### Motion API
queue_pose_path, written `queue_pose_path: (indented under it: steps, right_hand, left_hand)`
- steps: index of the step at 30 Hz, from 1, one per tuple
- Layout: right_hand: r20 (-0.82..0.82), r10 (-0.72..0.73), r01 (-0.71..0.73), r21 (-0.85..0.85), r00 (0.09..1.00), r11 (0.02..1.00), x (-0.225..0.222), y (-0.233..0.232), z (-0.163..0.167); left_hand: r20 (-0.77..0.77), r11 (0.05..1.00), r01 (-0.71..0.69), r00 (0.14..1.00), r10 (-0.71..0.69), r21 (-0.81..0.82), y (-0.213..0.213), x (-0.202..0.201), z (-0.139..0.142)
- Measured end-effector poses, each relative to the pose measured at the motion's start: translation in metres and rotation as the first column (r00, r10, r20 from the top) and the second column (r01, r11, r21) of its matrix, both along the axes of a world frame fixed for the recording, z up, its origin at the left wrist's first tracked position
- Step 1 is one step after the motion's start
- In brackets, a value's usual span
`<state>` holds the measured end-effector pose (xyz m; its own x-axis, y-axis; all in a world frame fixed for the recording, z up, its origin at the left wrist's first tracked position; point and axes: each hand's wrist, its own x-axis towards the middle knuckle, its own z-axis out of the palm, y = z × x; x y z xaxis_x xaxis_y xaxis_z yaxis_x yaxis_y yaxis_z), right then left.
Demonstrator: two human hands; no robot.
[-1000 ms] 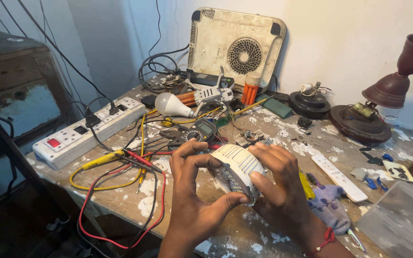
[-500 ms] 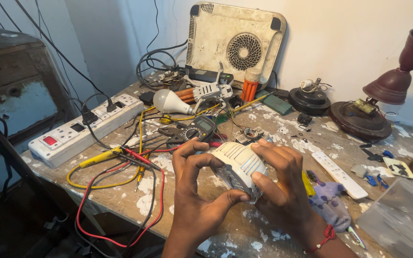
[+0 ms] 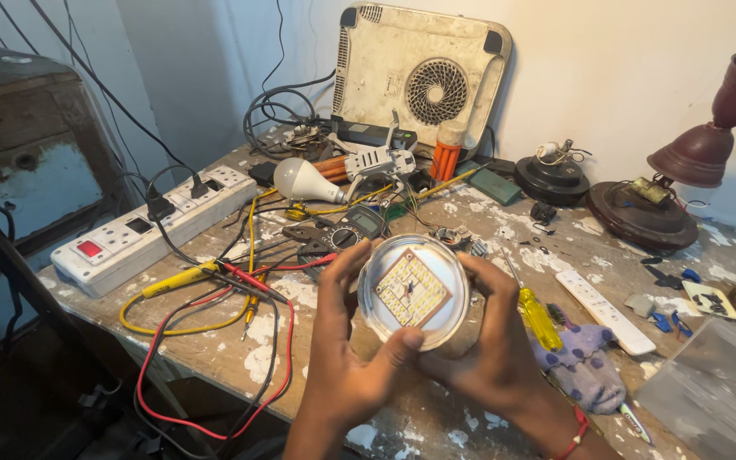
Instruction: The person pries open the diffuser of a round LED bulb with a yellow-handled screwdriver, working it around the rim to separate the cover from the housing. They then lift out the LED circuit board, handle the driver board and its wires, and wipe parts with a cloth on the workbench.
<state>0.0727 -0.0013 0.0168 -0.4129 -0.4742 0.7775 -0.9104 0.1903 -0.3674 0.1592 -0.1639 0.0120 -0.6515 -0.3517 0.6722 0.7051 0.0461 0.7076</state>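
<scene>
Change: since the earlier frame we have turned the lamp housing (image 3: 415,294) face-up, its LED board showing.
Grip: our left hand (image 3: 347,362) and right hand (image 3: 491,345) cup it closed, above the workbench (image 3: 215,349).
Risk: it may slip; the right fingers seem partly hidden.

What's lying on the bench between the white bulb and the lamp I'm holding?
In the head view, a dark multimeter with red and yellow leads lies between the white bulb and the round lamp.
</scene>
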Motion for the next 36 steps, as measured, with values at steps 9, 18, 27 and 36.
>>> queue_pose_path:
  steps: [9, 18, 27, 36]
  right_hand:
    - [0.642, 0.442, -0.368, -0.256, 0.627, 0.894, -0.002, 0.008, 0.009]
    - [0.705, 0.406, -0.357, -0.227, 0.582, 0.906, -0.004, 0.010, 0.008]
    - [0.699, 0.398, -0.355, -0.216, 0.594, 0.909, -0.005, 0.008, 0.008]
    - [0.708, 0.383, -0.351, -0.201, 0.594, 0.915, -0.009, 0.008, 0.009]
  left_hand:
    - [0.052, 0.977, 0.154, 0.985, -0.163, 0.150, -0.009, -0.004, -0.005]
    - [0.057, 0.987, 0.112, 0.991, -0.119, 0.115, -0.011, -0.001, -0.003]
    - [0.173, 0.985, 0.116, 0.975, -0.137, 0.126, -0.014, -0.003, -0.004]
    - [0.221, 0.986, 0.117, 0.965, -0.142, 0.120, -0.016, -0.012, -0.017]
